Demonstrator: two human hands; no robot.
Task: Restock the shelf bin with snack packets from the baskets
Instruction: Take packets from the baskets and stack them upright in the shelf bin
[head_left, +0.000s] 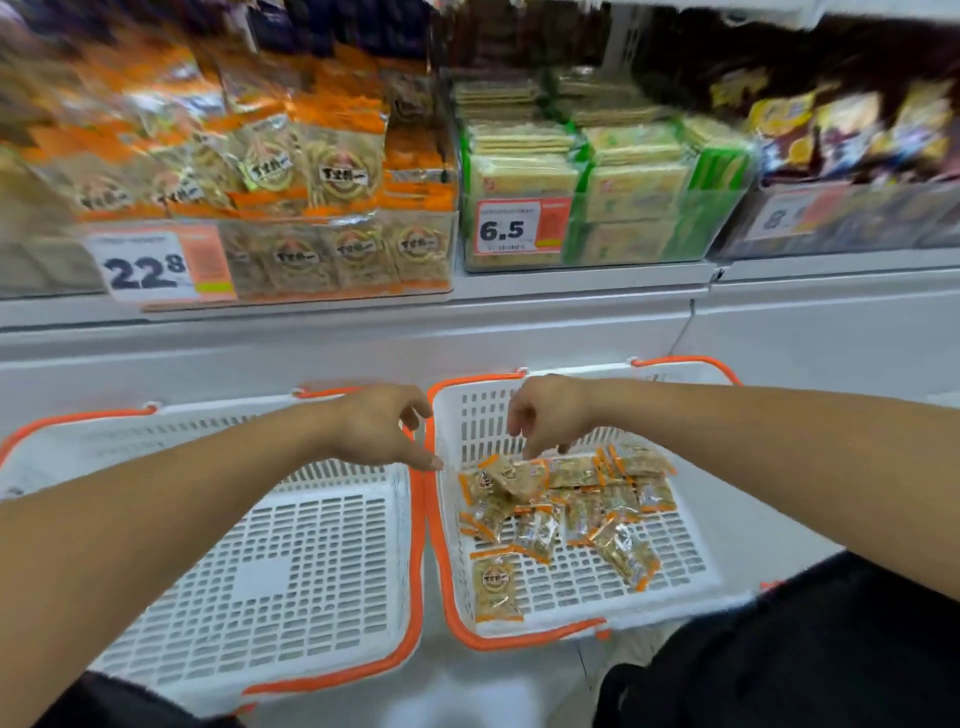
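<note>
Two white baskets with orange rims sit side by side on the floor below the shelf. The left basket (322, 561) holds nothing. In the right basket (675, 561) lie several small orange-edged snack packets (561, 504). My left hand (379, 428) hovers over the gap between the baskets, fingers loosely spread and holding nothing. My right hand (545, 415) hangs over the far end of the right basket, fingers pointing down just above the packets, with nothing in its grip. The clear shelf bin (311, 260) above, at upper left, is piled with the same orange packets.
A price tag reading 22.8 (161, 267) fronts the orange packet bin. To its right stands a bin of green-wrapped packs (613, 208) tagged 6.5, then a bin of dark packets (857, 156). My dark-clothed knees (831, 649) flank the baskets.
</note>
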